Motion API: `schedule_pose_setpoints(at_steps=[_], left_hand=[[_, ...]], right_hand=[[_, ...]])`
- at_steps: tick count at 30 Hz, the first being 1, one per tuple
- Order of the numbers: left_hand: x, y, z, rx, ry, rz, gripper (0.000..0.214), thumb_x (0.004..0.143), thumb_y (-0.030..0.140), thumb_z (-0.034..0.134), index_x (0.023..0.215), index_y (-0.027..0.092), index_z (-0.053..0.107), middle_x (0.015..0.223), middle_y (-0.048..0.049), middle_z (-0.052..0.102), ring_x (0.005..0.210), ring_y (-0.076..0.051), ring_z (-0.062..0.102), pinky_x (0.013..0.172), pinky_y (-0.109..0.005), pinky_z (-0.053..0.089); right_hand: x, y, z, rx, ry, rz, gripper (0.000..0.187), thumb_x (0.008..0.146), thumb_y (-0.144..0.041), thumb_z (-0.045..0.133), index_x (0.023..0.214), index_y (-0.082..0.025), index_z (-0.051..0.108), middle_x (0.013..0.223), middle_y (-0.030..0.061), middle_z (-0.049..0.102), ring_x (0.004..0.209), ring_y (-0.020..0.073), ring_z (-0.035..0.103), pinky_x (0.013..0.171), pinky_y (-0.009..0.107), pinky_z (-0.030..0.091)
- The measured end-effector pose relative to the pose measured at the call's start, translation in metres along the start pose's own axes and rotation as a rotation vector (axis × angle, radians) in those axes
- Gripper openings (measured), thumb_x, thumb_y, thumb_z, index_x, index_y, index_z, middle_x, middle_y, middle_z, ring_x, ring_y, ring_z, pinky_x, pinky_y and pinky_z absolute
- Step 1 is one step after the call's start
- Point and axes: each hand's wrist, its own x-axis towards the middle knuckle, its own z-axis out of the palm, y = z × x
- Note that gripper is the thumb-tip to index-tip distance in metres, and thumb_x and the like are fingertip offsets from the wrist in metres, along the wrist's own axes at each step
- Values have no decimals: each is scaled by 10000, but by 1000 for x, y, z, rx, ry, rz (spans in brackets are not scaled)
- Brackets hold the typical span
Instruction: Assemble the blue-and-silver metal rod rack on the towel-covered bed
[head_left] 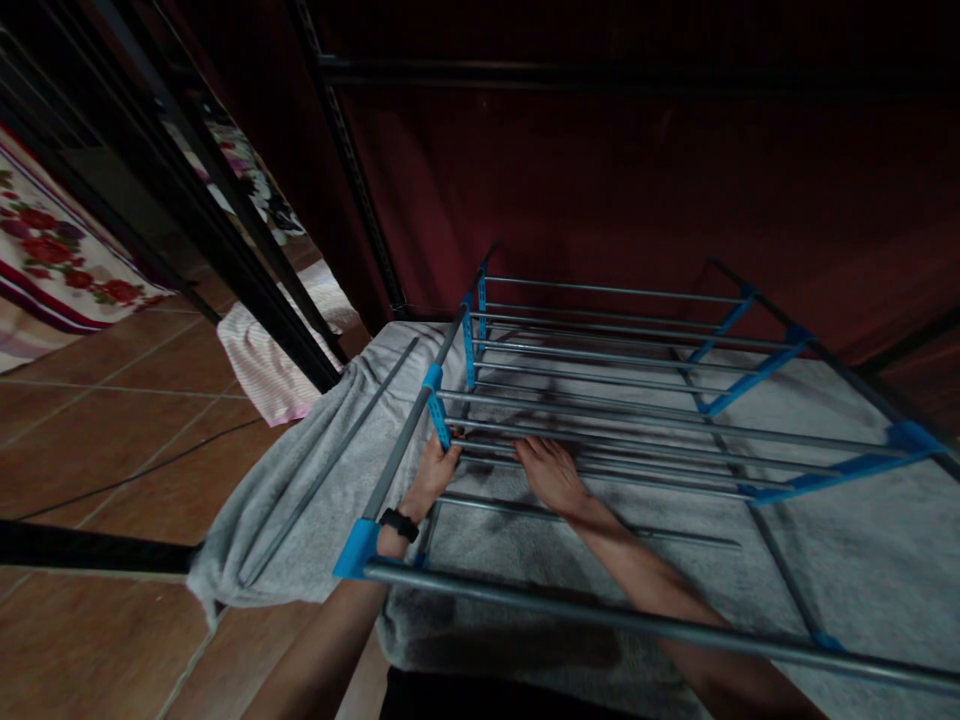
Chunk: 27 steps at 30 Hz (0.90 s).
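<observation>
Left grip (435, 468) clamped on lower end of blue plastic bracket (438, 415). Right grip (551, 472) has fingers over thin round rods (675, 472); thumb hidden, can't tell if clamped. Tubular metal rack (675, 422) surrounds both, mostly right of left grip, over fleecy grey blanket (862, 520). Loose straight tube (325, 470) left of left grip. Rack's near tube (570, 607) crosses right forearm (645, 575).
</observation>
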Motion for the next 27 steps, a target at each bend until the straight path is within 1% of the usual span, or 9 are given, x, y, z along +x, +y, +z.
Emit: schedule_pose_setpoints(at_steps=[7, 10, 13, 21, 27], left_hand=[[-1, 7, 2, -40, 12, -5, 234, 905, 395, 589, 1011, 193, 641, 1024, -100, 721, 1027, -270, 657, 997, -464, 513], [-1, 10, 4, -57, 25, -12, 242, 920, 421, 577, 1010, 205, 640, 1006, -85, 720, 1023, -260, 657, 979, -437, 519], [-1, 9, 6, -59, 34, -29, 250, 915, 441, 582, 995, 210, 634, 991, -70, 718, 1010, -247, 660, 960, -413, 528], [0, 5, 7, -67, 42, -19, 245, 901, 430, 572, 987, 205, 619, 1002, -82, 715, 1013, -248, 663, 972, -428, 521], [0, 5, 7, -70, 55, -20, 289, 893, 481, 577, 979, 208, 616, 982, -72, 713, 997, -237, 668, 956, -394, 525]], right_hand=[[0, -1, -6, 1, -9, -11, 302, 1083, -232, 402, 1194, -204, 681, 1205, 98, 699, 1140, 250, 631, 989, 371, 460], [1, 0, -7, 4, -26, -13, 304, 1084, -239, 399, 1196, -212, 680, 1194, 99, 702, 1127, 243, 635, 976, 362, 462], [1, 0, -8, 2, -37, -15, 289, 1080, -231, 409, 1187, -216, 677, 1195, 95, 702, 1126, 237, 637, 964, 348, 463], [3, 0, -14, 1, -64, -18, 302, 1085, -242, 390, 1187, -230, 674, 1203, 72, 710, 1122, 233, 648, 945, 338, 474], [3, 1, -16, 0, -78, -18, 316, 1080, -240, 396, 1242, -252, 667, 1228, 78, 709, 1147, 233, 649, 941, 338, 482]])
